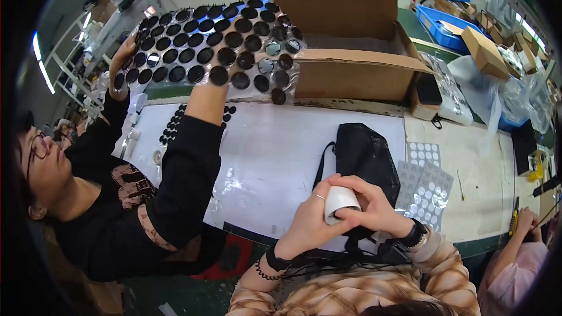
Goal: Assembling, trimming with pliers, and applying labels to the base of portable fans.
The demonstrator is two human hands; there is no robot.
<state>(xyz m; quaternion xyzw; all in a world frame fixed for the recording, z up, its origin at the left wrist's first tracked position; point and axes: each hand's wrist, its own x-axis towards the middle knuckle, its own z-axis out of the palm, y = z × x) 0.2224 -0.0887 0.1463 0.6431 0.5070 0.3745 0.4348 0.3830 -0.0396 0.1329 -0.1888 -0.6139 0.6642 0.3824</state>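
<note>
Between my two hands is a short white cylinder (341, 198) with a dark opening at its near end. My left hand (308, 222) is closed around its left side. My right hand (374, 208) grips it from the right, thumb near the dark opening. Just beyond my hands a black drawstring bag (366, 155) lies on the white work surface (263, 158). Sheets of round white stickers (432, 190) lie right of the bag.
At the left a co-worker (170, 181) in black lifts clear plastic trays (243, 69) of black discs. An open cardboard box (357, 79) stands at the back. A phone (428, 89) rests beside it. Far right are a blue crate (448, 26) and another person's hand (527, 220).
</note>
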